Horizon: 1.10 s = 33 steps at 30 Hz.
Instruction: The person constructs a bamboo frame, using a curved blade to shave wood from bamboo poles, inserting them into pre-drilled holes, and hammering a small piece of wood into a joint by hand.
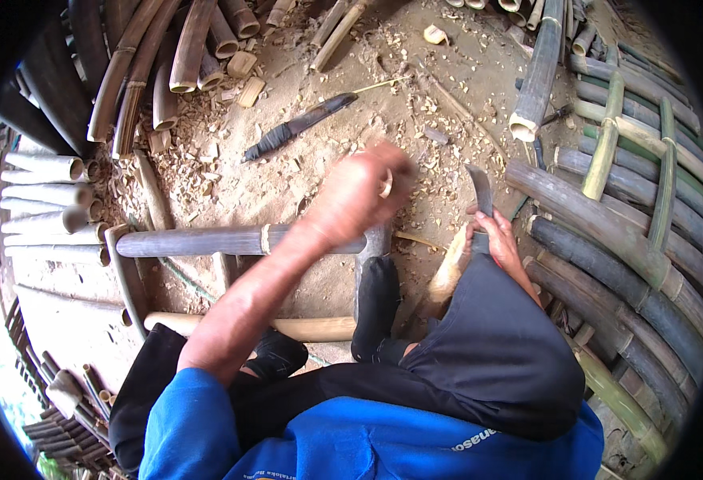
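My left hand (359, 198) is closed and smeared by motion above the near end of a dark bamboo pole (191, 242). A small pale edge shows at its fingers, but what they hold I cannot make out. Beside my bent right knee, my right hand (495, 238) grips a knife (480, 189) with its curved blade pointing up and away. Most of the knife's handle is hidden by the hand and knee. The pole lies crosswise in front of my legs, its left part by a wooden post (125, 276).
A long tool with a dark wrapped grip (299, 126) lies on the dirt ground (287, 192) among wood shavings. Bamboo poles (623, 248) are piled at the right, more poles (195, 48) at the upper left. A cut bamboo pole (537, 88) leans in at the upper right.
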Tool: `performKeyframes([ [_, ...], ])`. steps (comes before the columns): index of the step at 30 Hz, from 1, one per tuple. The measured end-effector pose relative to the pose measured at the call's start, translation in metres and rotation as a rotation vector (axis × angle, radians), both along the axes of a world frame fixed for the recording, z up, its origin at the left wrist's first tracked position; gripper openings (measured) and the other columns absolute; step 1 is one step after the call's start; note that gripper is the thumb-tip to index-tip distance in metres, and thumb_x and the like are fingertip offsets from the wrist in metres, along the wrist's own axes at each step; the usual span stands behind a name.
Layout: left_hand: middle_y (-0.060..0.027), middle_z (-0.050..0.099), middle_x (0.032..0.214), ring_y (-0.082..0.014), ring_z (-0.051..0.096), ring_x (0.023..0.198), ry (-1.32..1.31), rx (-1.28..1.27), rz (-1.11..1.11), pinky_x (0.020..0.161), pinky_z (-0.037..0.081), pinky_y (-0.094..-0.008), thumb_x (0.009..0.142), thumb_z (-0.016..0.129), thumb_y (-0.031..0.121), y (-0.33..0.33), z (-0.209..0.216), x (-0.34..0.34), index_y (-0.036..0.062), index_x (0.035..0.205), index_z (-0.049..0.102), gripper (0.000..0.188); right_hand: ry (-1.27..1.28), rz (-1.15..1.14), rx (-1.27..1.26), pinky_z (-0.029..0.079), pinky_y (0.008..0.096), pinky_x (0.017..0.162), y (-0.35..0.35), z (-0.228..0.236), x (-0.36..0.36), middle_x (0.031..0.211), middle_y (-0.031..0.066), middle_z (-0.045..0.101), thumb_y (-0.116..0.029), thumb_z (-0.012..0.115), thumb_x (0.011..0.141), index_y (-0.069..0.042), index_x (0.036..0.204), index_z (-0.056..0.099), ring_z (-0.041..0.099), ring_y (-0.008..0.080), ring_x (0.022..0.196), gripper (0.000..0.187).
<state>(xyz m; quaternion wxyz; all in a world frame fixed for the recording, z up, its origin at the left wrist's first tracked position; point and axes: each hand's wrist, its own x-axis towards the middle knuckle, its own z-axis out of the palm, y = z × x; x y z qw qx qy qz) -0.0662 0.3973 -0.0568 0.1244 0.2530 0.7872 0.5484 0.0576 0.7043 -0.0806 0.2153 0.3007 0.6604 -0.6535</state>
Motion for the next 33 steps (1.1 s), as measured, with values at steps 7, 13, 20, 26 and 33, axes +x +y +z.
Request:
performKeyframes([
  [7, -0.017, 0.062, 0.096, -0.0369, 0.065, 0.088, -0.206, 0.284, -0.208, 0.076, 0.053, -0.0445, 0.086, 0.071, 0.014, 0.057, 0.06, 0.084, 0.0032, 0.104, 0.065, 0.022, 0.022, -0.074, -0.043, 0.048, 0.0251, 0.063, -0.031, -0.015, 0.0, 0.079, 0.0023, 0.061, -0.019, 0.055, 0.101, -0.008, 0.12, 0.059, 0.058, 0.0088, 0.07, 0.022],
  [13, -0.0187, 0.05, 0.135, -0.0371, 0.046, 0.131, 0.391, -0.232, -0.373, 0.103, 0.041, -0.0445, 0.075, 0.073, 0.011, 0.086, 0.047, 0.069, 0.0106, 0.136, 0.051, 0.064, 0.076, -0.111, -0.013, 0.049, 0.0269, 0.067, -0.075, -0.022, -0.011, 0.089, 0.0031, 0.061, -0.018, 0.056, 0.1, -0.008, 0.12, 0.06, 0.058, 0.0098, 0.078, 0.023],
  [20, -0.0164, 0.061, 0.127, -0.0335, 0.06, 0.121, -0.038, -0.725, -0.906, 0.093, 0.053, -0.0474, 0.067, 0.086, 0.032, 0.101, -0.028, 0.012, 0.0153, 0.138, 0.052, 0.08, 0.144, 0.158, 0.271, 0.051, 0.0292, 0.071, -0.096, -0.031, -0.044, 0.093, 0.006, 0.063, -0.018, 0.058, 0.098, -0.008, 0.122, 0.061, 0.06, 0.0127, 0.081, 0.026],
  [26, -0.0218, 0.06, 0.123, -0.0382, 0.065, 0.111, -0.092, -0.464, -0.717, 0.09, 0.056, -0.0482, 0.077, 0.069, 0.004, 0.115, -0.033, 0.002, 0.0133, 0.131, 0.058, 0.056, 0.051, 0.486, 0.578, 0.053, 0.0311, 0.075, -0.079, -0.015, -0.076, 0.097, 0.0084, 0.064, -0.019, 0.059, 0.097, -0.007, 0.123, 0.061, 0.061, 0.0152, 0.084, 0.029],
  [33, -0.0295, 0.044, 0.136, -0.0416, 0.062, 0.109, -0.28, -0.043, -0.064, 0.095, 0.057, -0.0425, 0.067, 0.067, -0.012, 0.078, -0.028, -0.029, 0.0094, 0.142, 0.047, 0.081, 0.173, 1.33, 0.836, 0.054, 0.0357, 0.083, -0.076, 0.002, -0.168, 0.101, 0.01, 0.067, -0.019, 0.063, 0.091, -0.007, 0.117, 0.064, 0.063, 0.0198, 0.089, 0.028],
])
